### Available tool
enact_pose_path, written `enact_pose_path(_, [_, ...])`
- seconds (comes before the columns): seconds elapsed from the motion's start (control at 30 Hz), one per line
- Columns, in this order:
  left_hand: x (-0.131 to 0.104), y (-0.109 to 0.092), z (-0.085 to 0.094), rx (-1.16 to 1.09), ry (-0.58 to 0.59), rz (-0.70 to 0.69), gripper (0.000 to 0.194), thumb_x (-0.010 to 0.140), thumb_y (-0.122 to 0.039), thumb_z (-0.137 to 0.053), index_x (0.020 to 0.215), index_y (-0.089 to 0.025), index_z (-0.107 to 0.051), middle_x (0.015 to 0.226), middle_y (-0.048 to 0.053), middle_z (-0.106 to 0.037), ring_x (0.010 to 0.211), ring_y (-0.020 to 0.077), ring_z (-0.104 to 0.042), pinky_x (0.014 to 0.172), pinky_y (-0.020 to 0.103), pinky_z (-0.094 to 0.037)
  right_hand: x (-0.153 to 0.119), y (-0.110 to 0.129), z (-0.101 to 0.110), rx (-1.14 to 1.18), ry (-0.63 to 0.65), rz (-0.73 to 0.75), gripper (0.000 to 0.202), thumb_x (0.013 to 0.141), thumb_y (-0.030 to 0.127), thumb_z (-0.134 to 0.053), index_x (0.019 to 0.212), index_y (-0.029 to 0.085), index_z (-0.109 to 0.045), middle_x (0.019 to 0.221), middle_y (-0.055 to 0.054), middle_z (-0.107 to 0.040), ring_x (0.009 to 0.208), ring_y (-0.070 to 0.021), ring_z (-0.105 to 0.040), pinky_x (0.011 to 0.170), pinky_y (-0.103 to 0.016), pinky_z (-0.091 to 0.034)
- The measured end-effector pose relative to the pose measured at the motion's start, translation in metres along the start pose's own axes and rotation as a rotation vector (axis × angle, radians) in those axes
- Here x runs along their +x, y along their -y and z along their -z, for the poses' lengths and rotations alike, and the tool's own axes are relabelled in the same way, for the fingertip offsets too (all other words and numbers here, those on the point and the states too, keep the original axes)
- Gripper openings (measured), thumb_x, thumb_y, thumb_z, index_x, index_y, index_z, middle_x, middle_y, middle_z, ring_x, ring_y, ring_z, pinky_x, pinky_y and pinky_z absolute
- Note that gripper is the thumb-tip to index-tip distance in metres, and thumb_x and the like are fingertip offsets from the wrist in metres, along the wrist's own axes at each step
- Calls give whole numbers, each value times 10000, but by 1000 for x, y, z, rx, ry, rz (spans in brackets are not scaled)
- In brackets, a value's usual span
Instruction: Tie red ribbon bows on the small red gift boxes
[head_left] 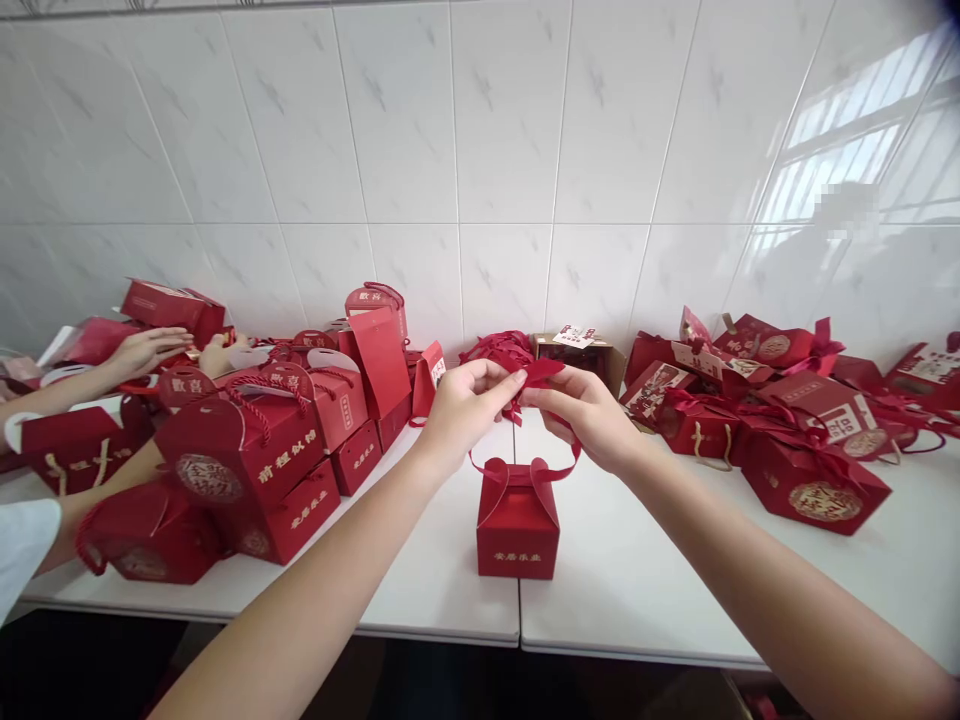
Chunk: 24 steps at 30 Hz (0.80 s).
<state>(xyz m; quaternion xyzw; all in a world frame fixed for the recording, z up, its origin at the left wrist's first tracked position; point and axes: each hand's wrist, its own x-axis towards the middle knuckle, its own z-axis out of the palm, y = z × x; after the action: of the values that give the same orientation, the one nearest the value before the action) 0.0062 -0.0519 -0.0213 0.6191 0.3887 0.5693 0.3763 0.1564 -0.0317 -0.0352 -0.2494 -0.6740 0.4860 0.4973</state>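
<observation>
A small red gift box [517, 530] with gold lettering stands upright at the front of the white table. A red ribbon [541, 374] runs up from both sides of its top to my hands, which meet above and behind the box. My left hand [466, 405] pinches the ribbon between thumb and fingers. Close against it, my right hand [589, 415] grips the ribbon from the other side. Part of the ribbon is hidden behind my fingers.
Stacked red gift boxes [247, 460] stand on the left, where another person's hand [150, 345] reaches in. Several ribboned boxes [817, 490] lie on the right. A pile of red ribbons [499, 347] and an open carton [615, 365] sit by the tiled wall [510, 130].
</observation>
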Motion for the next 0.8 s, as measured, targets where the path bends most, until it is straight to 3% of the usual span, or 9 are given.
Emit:
enact_pose_path(0.1, [-3, 0, 5, -48, 56, 56, 108, 759, -225, -666, 778, -151, -589, 652, -28, -567, 511, 73, -495, 562, 244, -418, -1, -6, 3, -18, -5, 80, 266, 868, 420, -571, 945, 174, -631, 533, 68, -474, 363, -34, -322, 356, -191, -235])
enact_pose_path(0.2, [-5, 0, 13, -192, 98, 143, 87, 749, -138, -602, 831, -155, -577, 619, -25, -558, 558, 107, -555, 611, 258, -431, -2, -10, 8, -142, 10, 193, 256, 910, 403, -513, 975, 192, -643, 666, 18, -609, 405, -64, -471, 415, -220, -369])
enact_pose_path(0.3, [-5, 0, 21, -389, 119, 284, 87, 741, -127, -587, 819, -162, -572, 635, -9, -564, 620, 139, -592, 637, 278, -455, -6, -12, 16, -491, 11, 462, 221, 937, 308, -480, 992, 208, -669, 879, -46, -700, 654, -135, -636, 601, -279, -486])
enact_pose_path(0.4, [-4, -1, 23, -487, 120, 368, 34, 762, -145, -600, 772, -162, -572, 659, -9, -564, 621, 122, -572, 686, 298, -489, -9, -15, 21, -976, -51, 780, 233, 939, 176, -471, 998, 221, -692, 978, -48, -728, 856, -171, -652, 759, -329, -447])
enact_pose_path(0.5, [-3, 0, 22, -514, 132, 380, 97, 818, -201, -576, 741, -144, -586, 661, 2, -567, 633, 115, -569, 755, 321, -507, -11, -19, 21, -1253, -92, 939, 264, 913, 90, -494, 1018, 226, -694, 969, -20, -742, 862, -170, -648, 778, -341, -404])
enact_pose_path(0.57, [-4, 3, 21, -478, 138, 331, 207, 866, -289, -530, 756, -132, -607, 671, 21, -587, 659, 128, -583, 769, 322, -506, -13, -22, 17, -1287, -130, 954, 275, 906, 90, -505, 1046, 235, -692, 1000, -21, -735, 893, -177, -642, 784, -342, -404])
enact_pose_path(0.63, [-5, 7, 22, -311, 82, 177, 303, 891, -392, -480, 814, -136, -623, 683, 38, -612, 681, 151, -597, 725, 306, -497, -16, -22, 15, -1248, -221, 882, 269, 912, 138, -510, 1077, 250, -691, 1084, -45, -706, 947, -196, -629, 780, -344, -419])
enact_pose_path(0.73, [-10, 11, 35, 179, -77, -144, 324, 875, -464, -488, 905, -170, -622, 679, 20, -614, 638, 154, -567, 608, 265, -437, -28, -20, 25, -1150, -340, 668, 251, 922, 216, -488, 1038, 225, -711, 1030, -76, -704, 894, -208, -637, 707, -328, -450])
enact_pose_path(0.8, [-15, 14, 54, 512, -181, -286, 253, 843, -429, -542, 876, -188, -610, 627, -17, -552, 582, 131, -507, 573, 246, -389, -41, -18, 45, -1176, -349, 494, 258, 914, 244, -474, 954, 195, -724, 903, -75, -718, 800, -206, -647, 671, -324, -464])
